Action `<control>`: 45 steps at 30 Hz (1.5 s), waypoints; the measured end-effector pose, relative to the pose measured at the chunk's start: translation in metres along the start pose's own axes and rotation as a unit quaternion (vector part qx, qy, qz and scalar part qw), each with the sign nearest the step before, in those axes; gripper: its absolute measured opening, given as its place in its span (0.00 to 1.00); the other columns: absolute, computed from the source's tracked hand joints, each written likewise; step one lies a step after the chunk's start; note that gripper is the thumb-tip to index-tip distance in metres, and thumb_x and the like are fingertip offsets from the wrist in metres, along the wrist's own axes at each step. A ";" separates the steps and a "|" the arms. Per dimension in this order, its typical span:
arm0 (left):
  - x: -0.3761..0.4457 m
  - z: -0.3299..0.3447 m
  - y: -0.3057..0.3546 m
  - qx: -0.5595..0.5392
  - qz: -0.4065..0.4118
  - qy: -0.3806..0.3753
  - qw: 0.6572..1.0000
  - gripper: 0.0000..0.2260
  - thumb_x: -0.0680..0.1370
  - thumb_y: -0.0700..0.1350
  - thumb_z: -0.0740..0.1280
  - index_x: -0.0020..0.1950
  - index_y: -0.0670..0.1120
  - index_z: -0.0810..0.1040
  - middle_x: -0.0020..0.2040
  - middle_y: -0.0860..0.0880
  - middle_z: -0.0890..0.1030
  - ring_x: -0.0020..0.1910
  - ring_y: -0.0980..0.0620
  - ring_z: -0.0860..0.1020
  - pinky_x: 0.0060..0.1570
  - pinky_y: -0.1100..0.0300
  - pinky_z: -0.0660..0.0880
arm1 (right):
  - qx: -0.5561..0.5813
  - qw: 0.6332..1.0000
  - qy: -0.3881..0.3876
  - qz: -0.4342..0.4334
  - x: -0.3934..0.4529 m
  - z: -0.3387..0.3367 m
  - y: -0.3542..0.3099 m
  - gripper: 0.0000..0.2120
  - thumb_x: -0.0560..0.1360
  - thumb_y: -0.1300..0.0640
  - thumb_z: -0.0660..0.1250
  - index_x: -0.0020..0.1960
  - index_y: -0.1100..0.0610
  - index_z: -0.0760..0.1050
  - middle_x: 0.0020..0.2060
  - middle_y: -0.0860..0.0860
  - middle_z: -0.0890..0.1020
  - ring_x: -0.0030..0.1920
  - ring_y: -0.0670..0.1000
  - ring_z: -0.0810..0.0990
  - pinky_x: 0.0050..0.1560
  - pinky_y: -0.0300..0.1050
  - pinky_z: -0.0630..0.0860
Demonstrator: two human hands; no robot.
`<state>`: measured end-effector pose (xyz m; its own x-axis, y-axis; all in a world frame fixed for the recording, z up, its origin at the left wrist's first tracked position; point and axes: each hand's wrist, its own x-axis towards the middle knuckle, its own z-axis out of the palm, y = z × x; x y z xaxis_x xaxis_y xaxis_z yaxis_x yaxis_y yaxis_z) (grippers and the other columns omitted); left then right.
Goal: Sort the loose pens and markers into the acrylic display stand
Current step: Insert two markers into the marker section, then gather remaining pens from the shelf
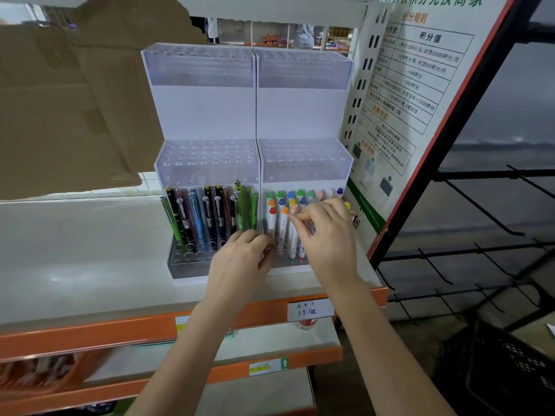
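Clear acrylic display stand [207, 115] rises in stepped tiers on a pale shelf [75, 250], directly ahead of both hands, its upper rows of holes unfilled. Only the lowest tier holds stock. Just beyond the left hand [240, 259], clip pens [207, 214] in green, black, blue and brown stand upright in the holes of the left half, leaning slightly, so each one stays separate and visible. Beside them, under the right hand [327, 232], white-bodied markers [282, 223] with coloured caps stand packed in rows in the right half.

The right hand reaches over the marker rows with its fingers curled, thumb and forefinger pinching near the cap of one marker, probably to seat it straight in its hole. The left hand sits low at the front of the tier where the two halves meet, fingers bent toward the marker bases; whether it grips one or only steadies them cannot be told. An orange shelf edge with a handwritten price label [309, 309] runs below the wrists
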<state>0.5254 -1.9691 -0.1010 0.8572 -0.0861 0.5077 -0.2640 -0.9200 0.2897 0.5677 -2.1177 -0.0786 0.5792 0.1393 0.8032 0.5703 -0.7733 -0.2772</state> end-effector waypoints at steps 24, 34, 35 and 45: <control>-0.109 -0.115 -0.179 0.114 -0.010 0.029 0.993 0.02 0.72 0.42 0.70 0.43 0.46 0.81 0.42 0.51 0.81 0.46 0.52 0.76 0.43 0.62 0.71 | 0.163 0.952 -0.232 -0.112 -0.056 0.106 -0.187 0.11 0.75 0.52 0.58 0.47 0.56 0.76 0.39 0.50 0.79 0.43 0.52 0.75 0.47 0.42 0.70; -0.170 -0.231 -0.354 0.190 -0.180 -0.077 0.962 0.03 0.74 0.44 0.67 0.44 0.47 0.81 0.45 0.47 0.81 0.50 0.45 0.78 0.41 0.54 0.78 | 0.154 0.884 -0.414 -0.156 -0.020 0.239 -0.354 0.14 0.79 0.53 0.58 0.62 0.58 0.71 0.59 0.55 0.75 0.63 0.54 0.68 0.62 0.42 0.61; -0.173 -0.241 -0.367 0.203 -0.195 -0.084 0.956 0.05 0.75 0.45 0.66 0.47 0.47 0.81 0.47 0.47 0.81 0.51 0.46 0.77 0.44 0.54 0.76 | 0.150 0.880 -0.420 -0.163 -0.018 0.251 -0.370 0.14 0.79 0.53 0.58 0.61 0.59 0.71 0.59 0.55 0.75 0.63 0.54 0.68 0.62 0.42 0.61; -0.198 -0.303 -0.491 0.252 -0.313 -0.118 0.908 0.10 0.78 0.48 0.59 0.53 0.47 0.77 0.50 0.49 0.79 0.49 0.48 0.77 0.39 0.56 0.74 | 0.133 0.874 -0.430 -0.182 0.004 0.359 -0.491 0.10 0.79 0.55 0.57 0.55 0.59 0.72 0.54 0.55 0.76 0.57 0.55 0.72 0.50 0.47 0.68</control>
<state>0.3519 -1.3846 -0.0979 0.8560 0.4897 0.1658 0.4931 -0.8697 0.0225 0.4986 -1.5152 -0.1287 0.4896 0.8484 0.2014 0.8571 -0.4257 -0.2902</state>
